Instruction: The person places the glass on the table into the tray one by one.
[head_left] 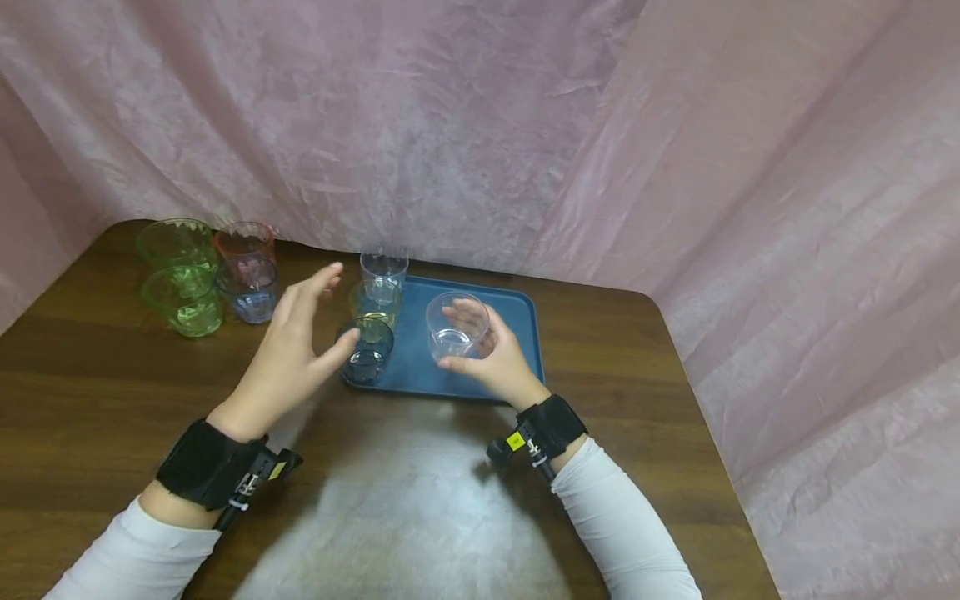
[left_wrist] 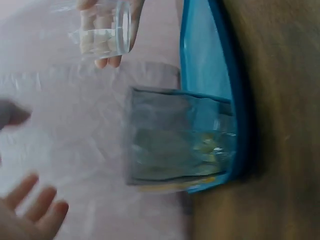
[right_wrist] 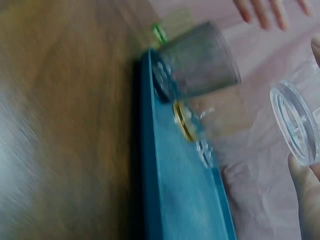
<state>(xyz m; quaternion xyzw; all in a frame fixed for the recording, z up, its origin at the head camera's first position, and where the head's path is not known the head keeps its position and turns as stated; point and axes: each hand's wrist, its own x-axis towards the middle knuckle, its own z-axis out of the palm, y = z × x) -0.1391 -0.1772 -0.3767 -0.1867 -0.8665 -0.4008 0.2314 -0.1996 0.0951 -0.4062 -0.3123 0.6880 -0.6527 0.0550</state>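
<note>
My right hand point(head_left: 504, 354) grips a clear cup point(head_left: 452, 337) above the blue tray point(head_left: 420, 371), thumb on the near side and fingers behind it. The right wrist view shows this cup's thick base point(right_wrist: 294, 125) raised higher than the tray. My left hand point(head_left: 288, 346) holds nothing; its fingers are spread, with the thumb overlapping a dark grey cup point(head_left: 371, 354) in the head view. That grey cup stands at the tray's near left corner. Behind it on the tray are a pale yellow cup point(head_left: 378, 302) and another clear cup point(head_left: 384, 271).
At the table's back left stand two green cups point(head_left: 195, 312), a red cup point(head_left: 246, 242) and a blue cup point(head_left: 255, 300), grouped together. A pink curtain point(head_left: 465, 150) hangs along the back and right side of the brown wooden table point(head_left: 615, 358).
</note>
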